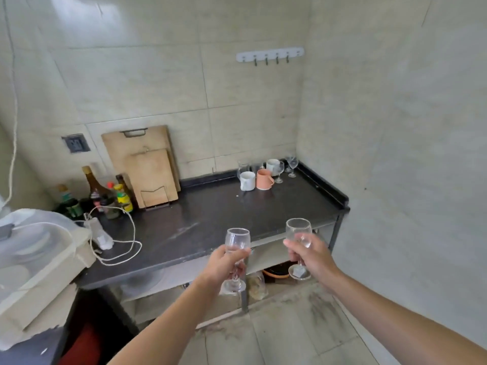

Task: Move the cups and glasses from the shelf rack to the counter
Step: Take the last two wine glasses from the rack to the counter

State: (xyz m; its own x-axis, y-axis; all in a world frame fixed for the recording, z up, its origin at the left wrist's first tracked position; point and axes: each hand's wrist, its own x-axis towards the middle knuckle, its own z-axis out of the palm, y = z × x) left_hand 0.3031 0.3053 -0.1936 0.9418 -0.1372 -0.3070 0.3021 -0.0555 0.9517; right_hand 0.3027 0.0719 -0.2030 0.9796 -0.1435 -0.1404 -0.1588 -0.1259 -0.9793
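My left hand (pixel 224 264) grips a clear wine glass (pixel 237 239) by the bottom of its bowl and its stem, upright, in front of the dark counter (pixel 210 222). My right hand (pixel 309 255) holds a second clear wine glass (pixel 298 229) the same way, just off the counter's front right edge. At the counter's back right corner stand a white mug (pixel 247 181), a pink mug (pixel 264 179), another white mug (pixel 272 165) and several small stemmed glasses (pixel 292 165).
Two wooden cutting boards (pixel 147 164) lean on the wall at the back. Sauce bottles (pixel 105 193) cluster at the left, beside a white appliance (pixel 34 248) with a looped cord (pixel 118 248). Shelves under the counter hold a glass jar (pixel 257 285).
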